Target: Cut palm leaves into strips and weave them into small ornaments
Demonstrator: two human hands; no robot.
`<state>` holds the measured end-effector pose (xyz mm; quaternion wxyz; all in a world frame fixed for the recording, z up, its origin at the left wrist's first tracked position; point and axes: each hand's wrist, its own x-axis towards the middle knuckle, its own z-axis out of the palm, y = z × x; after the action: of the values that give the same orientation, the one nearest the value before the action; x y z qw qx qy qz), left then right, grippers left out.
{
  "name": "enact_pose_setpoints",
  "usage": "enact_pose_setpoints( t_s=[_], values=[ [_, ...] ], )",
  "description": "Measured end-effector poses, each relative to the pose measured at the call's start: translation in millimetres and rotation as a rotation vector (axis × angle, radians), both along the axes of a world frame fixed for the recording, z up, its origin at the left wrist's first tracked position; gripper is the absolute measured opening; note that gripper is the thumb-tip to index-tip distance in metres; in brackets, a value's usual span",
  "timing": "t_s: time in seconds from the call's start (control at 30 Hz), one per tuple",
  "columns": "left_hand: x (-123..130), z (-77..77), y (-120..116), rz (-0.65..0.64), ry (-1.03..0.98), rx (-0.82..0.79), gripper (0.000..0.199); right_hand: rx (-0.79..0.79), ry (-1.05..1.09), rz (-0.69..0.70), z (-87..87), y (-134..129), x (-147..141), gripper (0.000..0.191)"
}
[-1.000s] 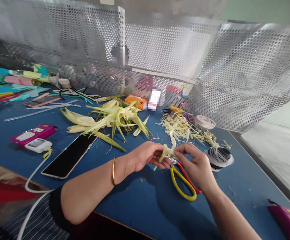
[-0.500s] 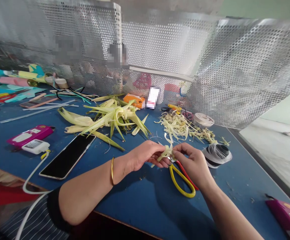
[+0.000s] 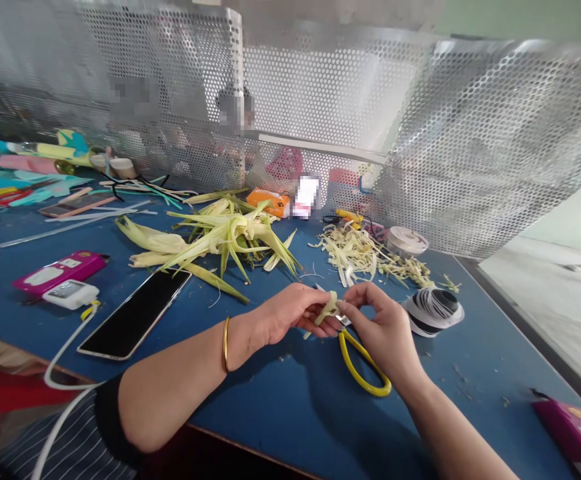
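Over the blue table, my left hand [image 3: 300, 312] pinches a small pale green strip of corn husk [image 3: 328, 308] between thumb and fingers. My right hand [image 3: 377, 323] meets it from the right, thumb and forefinger closed on the strip's near edge. Beneath both hands lies a pair of scissors with a yellow handle loop [image 3: 367, 373]; the rest is mostly hidden by my right hand. Just behind the fingers sits a heap of shredded husk strips [image 3: 353, 250]. A spool of black and white thread [image 3: 434, 311] stands right of my right hand.
Whole corn husks [image 3: 235, 230] lie behind my left hand. A black-screened phone [image 3: 137, 313], a magenta device [image 3: 60, 273] and a white cable [image 3: 63, 383] are at left. A roll of white tape [image 3: 407, 240] stands at the back, before a perforated metal screen [image 3: 320, 87].
The husk strip's loose end, which stuck up above my fingers, is now down. My right hand has shifted slightly left and covers the scissors' red handle.
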<state>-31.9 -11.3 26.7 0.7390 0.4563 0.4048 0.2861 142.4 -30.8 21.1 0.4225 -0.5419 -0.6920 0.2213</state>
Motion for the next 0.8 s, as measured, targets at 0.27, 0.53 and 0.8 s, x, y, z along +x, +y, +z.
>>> enact_pose_setpoints(
  t_s=[0.27, 0.53, 0.8],
  values=[
    [0, -3.6, 2, 0.034, -0.050, -0.066, 0.031, 0.088, -0.058, 0.149, 0.4, 1, 5, 0.016],
    [4, -3.8, -3, 0.007, -0.011, -0.039, 0.035, 0.022, -0.078, 0.055, -4.9, 0, 0, 0.011],
    [1, -3.9, 1, 0.080, -0.063, -0.058, 0.036, 0.141, -0.115, 0.167, 1.3, 4, 11, 0.010]
  ],
)
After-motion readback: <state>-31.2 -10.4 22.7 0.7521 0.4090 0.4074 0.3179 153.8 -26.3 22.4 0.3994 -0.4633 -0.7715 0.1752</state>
